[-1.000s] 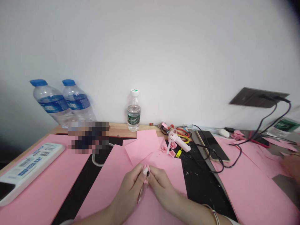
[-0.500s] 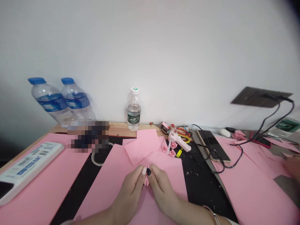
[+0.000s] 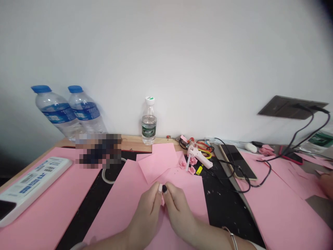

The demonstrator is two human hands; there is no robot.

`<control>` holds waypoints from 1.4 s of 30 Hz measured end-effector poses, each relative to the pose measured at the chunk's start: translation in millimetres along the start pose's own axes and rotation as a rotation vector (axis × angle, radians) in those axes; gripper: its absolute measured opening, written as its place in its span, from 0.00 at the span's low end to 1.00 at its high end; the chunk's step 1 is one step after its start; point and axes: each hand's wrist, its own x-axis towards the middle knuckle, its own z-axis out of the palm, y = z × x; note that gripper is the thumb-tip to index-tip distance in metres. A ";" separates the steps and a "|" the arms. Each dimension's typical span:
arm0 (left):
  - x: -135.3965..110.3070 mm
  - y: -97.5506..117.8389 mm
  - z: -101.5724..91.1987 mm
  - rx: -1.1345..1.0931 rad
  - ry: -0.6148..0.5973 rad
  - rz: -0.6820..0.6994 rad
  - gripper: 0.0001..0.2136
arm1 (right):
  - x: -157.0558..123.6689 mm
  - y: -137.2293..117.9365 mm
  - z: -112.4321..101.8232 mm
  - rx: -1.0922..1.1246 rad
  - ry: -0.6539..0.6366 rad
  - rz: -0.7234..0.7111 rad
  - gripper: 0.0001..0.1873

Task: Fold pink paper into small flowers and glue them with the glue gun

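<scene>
Between my two hands is a small piece of folded pink paper (image 3: 162, 200), mostly covered by my thumbs and fingers. My left hand (image 3: 147, 205) pinches it from the left, a light nail at its thumb tip. From the right, my right hand (image 3: 178, 206) pinches the same paper, its dark-nailed thumb against the other thumb. Both hands are closed above a large pink sheet (image 3: 117, 201). Beyond them lie smaller pink paper squares (image 3: 158, 163). Several pink paper roses (image 3: 191, 169) lie by a pale glue gun (image 3: 195, 154).
A small water bottle (image 3: 149, 125) stands by the wall; two larger bottles (image 3: 84, 111) lean at the left. A white box-like device (image 3: 36, 187) lies on pink paper. Right are a phone (image 3: 238, 161), black cables (image 3: 267, 170) and another person's hand (image 3: 326, 184).
Both thumbs have drawn closer together over the folded paper, so less of it shows. The view has shifted very slightly.
</scene>
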 end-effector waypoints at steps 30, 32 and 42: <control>13.9 11.3 -18.2 0.051 -0.103 0.001 0.14 | 20.9 -1.5 -34.6 -0.346 -0.167 -0.262 0.10; 13.2 11.0 -18.4 0.058 -0.119 -0.004 0.15 | 20.8 -0.7 -34.4 -0.301 -0.186 -0.256 0.12; 20.6 10.3 -29.9 -0.123 -0.394 -0.040 0.14 | 22.1 0.8 -35.7 -0.160 -0.175 -0.176 0.13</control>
